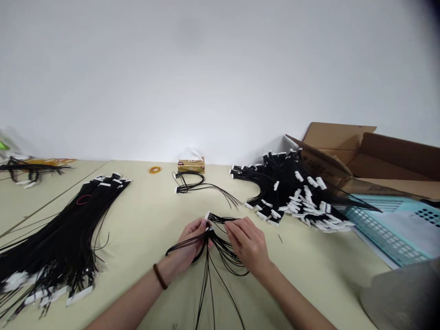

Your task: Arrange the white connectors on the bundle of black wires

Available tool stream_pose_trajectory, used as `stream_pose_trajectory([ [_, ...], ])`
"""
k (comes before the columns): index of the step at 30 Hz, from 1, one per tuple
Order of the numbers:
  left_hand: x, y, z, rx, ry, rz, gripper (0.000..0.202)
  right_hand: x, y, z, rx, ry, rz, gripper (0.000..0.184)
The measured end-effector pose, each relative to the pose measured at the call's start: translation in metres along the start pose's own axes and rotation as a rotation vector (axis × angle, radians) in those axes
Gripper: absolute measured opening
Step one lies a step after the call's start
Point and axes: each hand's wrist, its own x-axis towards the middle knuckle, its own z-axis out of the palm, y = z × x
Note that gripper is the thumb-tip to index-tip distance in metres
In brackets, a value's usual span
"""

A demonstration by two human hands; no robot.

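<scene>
A pale surface [137, 233] carries everything, its back edge against the wall. At its back right corner a cardboard carton [395, 158] spreads its flaps. A long heap of black cables [79, 215] fills the side toward the left edge; a second, tangled heap with white connectors [285, 178] lies before the carton, next to a turquoise basket [378, 229] by the right edge. A grey object, too cut off to name, takes the front right corner.

Between the heaps, nearer the front edge, a black cable bundle [220, 240] is held up in both hands. The left hand [191, 242] pinches it just beside two white connectors [207, 216]; the right hand [250, 243] has its fingertips drawn together, apparently on a few strands. The step in hand looks like sorting or parting strands near the connectors. It seems to call for a steady left pinch and fine right fingertip work; strands across the left wrist and hanging toward the front edge could snag.

Toward the back edge lie a loose cable bundle [181, 188], its ends trailing toward the right hand, a gold tissue box [191, 166] and rubber bands [154, 170].
</scene>
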Motion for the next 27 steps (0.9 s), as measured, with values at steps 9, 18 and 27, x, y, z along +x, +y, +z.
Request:
stream_pose_trajectory([
  [9,-0.0023,0.0049,0.005,0.004,0.017,0.005,0.028,-0.0038,-0.0005,0.0033,0.011,-0.03,-0.045,0.014],
  [18,-0.0029,0.0065,0.0065,0.021,-0.014,0.0,0.027,-0.0051,0.0019,0.0036,-0.044,-0.04,-0.045,0.015],
  [27,-0.0038,0.0078,0.0087,0.083,-0.103,-0.029,0.031,-0.0037,-0.0027,0.0032,-0.04,-0.039,-0.066,0.012],
])
